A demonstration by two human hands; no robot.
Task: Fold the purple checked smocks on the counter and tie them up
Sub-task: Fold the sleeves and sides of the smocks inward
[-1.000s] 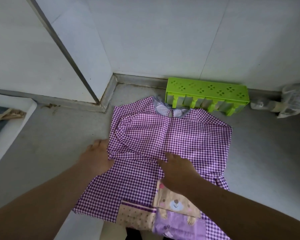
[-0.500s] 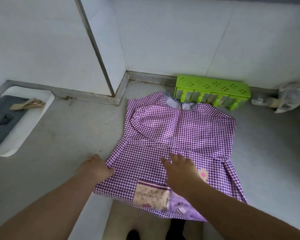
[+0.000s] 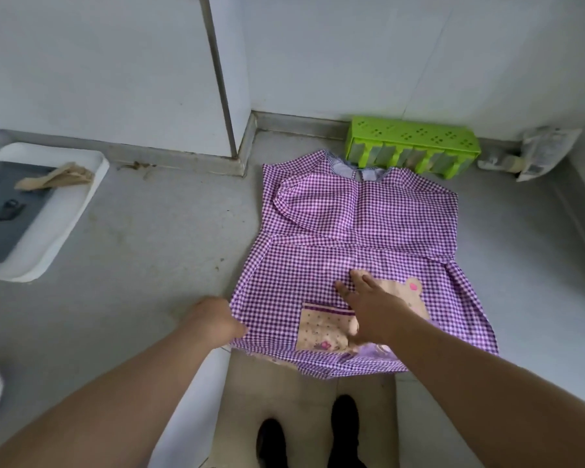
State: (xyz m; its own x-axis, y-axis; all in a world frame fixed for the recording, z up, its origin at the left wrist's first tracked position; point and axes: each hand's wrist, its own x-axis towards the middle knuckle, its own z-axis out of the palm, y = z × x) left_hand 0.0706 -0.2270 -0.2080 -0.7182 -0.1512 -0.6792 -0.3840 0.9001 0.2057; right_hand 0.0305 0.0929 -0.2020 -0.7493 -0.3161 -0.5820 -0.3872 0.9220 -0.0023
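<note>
A purple checked smock (image 3: pixel 362 238) lies flat on the grey counter (image 3: pixel 149 251), collar toward the wall, both sleeves folded in across the chest. Its hem hangs a little over the counter's front edge. A beige bear patch and a beige pocket sit on the lower front. My left hand (image 3: pixel 217 319) is closed on the smock's lower left hem corner. My right hand (image 3: pixel 368 305) lies flat, fingers spread, on the lower front over the bear patch and pocket.
A green plastic rack (image 3: pixel 412 146) stands against the wall just behind the collar. A crumpled plastic bag (image 3: pixel 541 153) lies at the back right. At the left a white tray (image 3: pixel 58 224) holds a dark pad and a beige cloth scrap. My shoes show below the counter edge.
Both hands have slid down the smock toward its hem; the left went from the waist edge to the bottom corner. The view has shifted so the smock sits further right.
</note>
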